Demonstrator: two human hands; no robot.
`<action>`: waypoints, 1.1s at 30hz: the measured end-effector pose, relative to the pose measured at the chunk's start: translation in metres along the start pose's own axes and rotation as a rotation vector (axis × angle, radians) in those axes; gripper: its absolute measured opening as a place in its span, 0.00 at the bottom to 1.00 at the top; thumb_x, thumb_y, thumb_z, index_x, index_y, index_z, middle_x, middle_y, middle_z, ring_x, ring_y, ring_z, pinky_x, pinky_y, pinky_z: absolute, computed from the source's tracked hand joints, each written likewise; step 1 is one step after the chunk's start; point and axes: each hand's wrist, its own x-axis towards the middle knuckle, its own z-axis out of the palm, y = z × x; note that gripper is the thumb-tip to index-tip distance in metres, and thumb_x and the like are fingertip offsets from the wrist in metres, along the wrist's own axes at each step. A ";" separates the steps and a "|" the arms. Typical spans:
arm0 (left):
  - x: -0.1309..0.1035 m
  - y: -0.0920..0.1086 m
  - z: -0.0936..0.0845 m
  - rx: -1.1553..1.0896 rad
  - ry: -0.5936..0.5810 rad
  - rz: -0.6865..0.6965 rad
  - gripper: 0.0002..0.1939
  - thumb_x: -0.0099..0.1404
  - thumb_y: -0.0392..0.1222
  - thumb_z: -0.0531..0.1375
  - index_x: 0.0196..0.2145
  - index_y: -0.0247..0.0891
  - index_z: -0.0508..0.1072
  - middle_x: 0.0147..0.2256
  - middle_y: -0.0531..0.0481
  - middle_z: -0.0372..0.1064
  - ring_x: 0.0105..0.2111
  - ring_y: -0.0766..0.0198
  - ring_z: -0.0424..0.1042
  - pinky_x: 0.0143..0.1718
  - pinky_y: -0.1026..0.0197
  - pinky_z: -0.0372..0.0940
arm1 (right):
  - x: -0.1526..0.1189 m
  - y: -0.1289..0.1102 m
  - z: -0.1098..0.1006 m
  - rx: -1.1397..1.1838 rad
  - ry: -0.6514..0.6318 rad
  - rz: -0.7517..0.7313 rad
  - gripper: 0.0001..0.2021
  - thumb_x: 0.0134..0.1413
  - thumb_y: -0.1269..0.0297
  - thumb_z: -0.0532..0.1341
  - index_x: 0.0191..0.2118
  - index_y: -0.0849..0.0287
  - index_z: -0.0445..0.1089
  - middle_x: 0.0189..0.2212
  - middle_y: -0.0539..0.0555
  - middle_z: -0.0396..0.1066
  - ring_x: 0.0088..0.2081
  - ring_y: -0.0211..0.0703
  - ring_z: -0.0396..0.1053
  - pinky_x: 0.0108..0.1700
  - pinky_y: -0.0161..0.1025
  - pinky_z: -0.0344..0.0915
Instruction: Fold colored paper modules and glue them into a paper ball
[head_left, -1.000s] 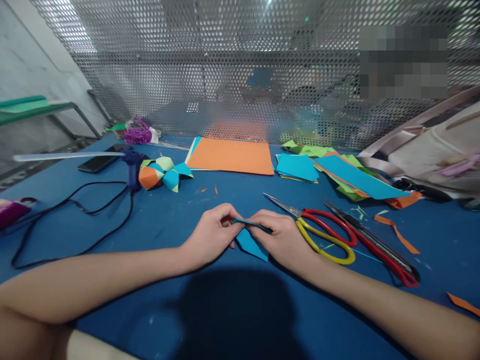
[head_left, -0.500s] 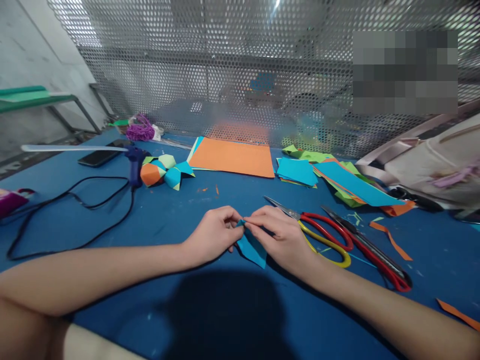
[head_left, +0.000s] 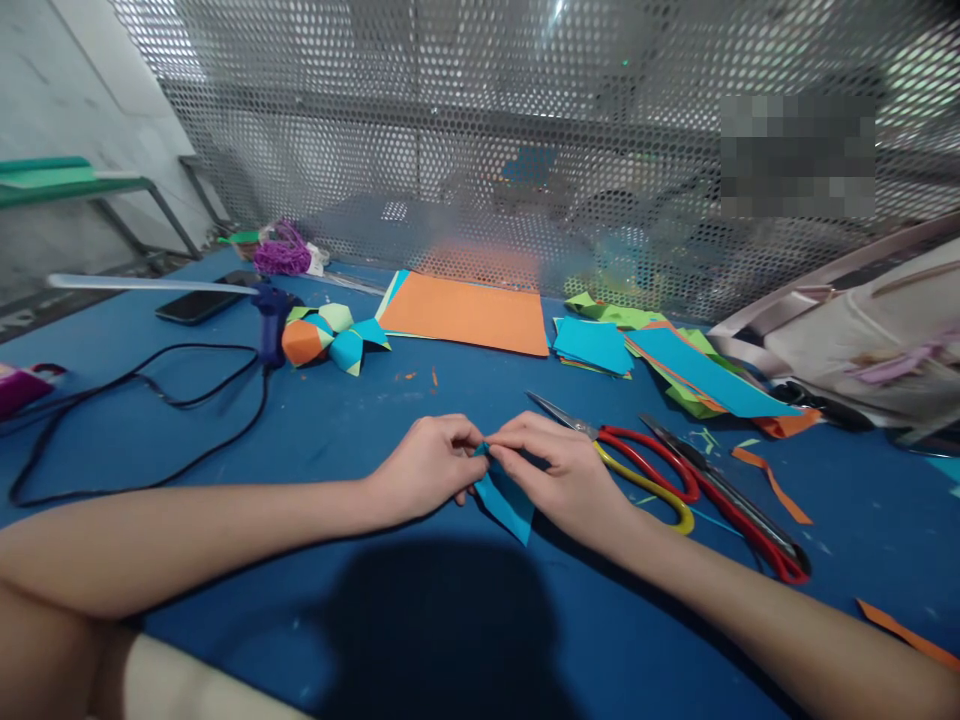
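Between my two hands is a small piece of blue paper [head_left: 508,503], folded, its lower point hanging toward me. My left hand [head_left: 431,462] pinches its upper left part between thumb and fingers. At the top corner, my right hand [head_left: 562,465] pinches the same paper, the fingertips of both hands almost meeting there. My fingers hide part of the upper fold. Just right of my right hand lie scissors [head_left: 651,462] with one red and one yellow handle. Beside them is a red and black cutter knife [head_left: 731,505].
Behind my hands lie orange sheets [head_left: 472,314], a stack of blue squares [head_left: 593,346] and mixed paper strips [head_left: 712,372]. At left are folded paper shapes [head_left: 330,338], a glue gun [head_left: 270,325] with its cord, and a phone [head_left: 201,302]. A perforated metal panel [head_left: 360,130] borders the table.
Both hands keep their pinch on the blue paper with hardly any movement. The view has shifted slightly, so the surroundings sit a little differently in the picture.
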 end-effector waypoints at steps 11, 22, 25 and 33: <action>-0.002 0.002 0.002 0.083 -0.023 0.035 0.04 0.52 0.32 0.54 0.26 0.38 0.66 0.15 0.61 0.59 0.15 0.70 0.66 0.16 0.69 0.57 | 0.003 -0.003 0.003 -0.063 -0.028 0.125 0.06 0.51 0.75 0.57 0.26 0.59 0.66 0.25 0.50 0.67 0.28 0.37 0.65 0.32 0.36 0.61; 0.005 0.003 0.001 -0.175 0.080 -0.039 0.04 0.55 0.36 0.58 0.25 0.36 0.65 0.14 0.60 0.61 0.14 0.71 0.64 0.17 0.69 0.59 | 0.005 0.006 -0.006 0.082 0.059 0.283 0.08 0.54 0.61 0.57 0.37 0.58 0.70 0.33 0.53 0.71 0.35 0.41 0.69 0.38 0.39 0.65; 0.005 0.003 0.000 -0.197 0.101 -0.026 0.04 0.55 0.35 0.59 0.25 0.36 0.65 0.14 0.60 0.61 0.14 0.71 0.65 0.18 0.70 0.60 | 0.004 0.011 -0.001 0.052 0.014 0.320 0.10 0.48 0.67 0.60 0.39 0.59 0.69 0.33 0.52 0.73 0.36 0.41 0.70 0.39 0.39 0.65; 0.002 0.005 0.001 -0.119 0.091 0.020 0.04 0.54 0.35 0.58 0.24 0.36 0.65 0.19 0.59 0.63 0.17 0.71 0.67 0.19 0.69 0.61 | 0.004 0.004 0.006 -0.046 0.007 0.331 0.06 0.46 0.75 0.56 0.29 0.58 0.67 0.27 0.50 0.72 0.31 0.39 0.68 0.35 0.36 0.63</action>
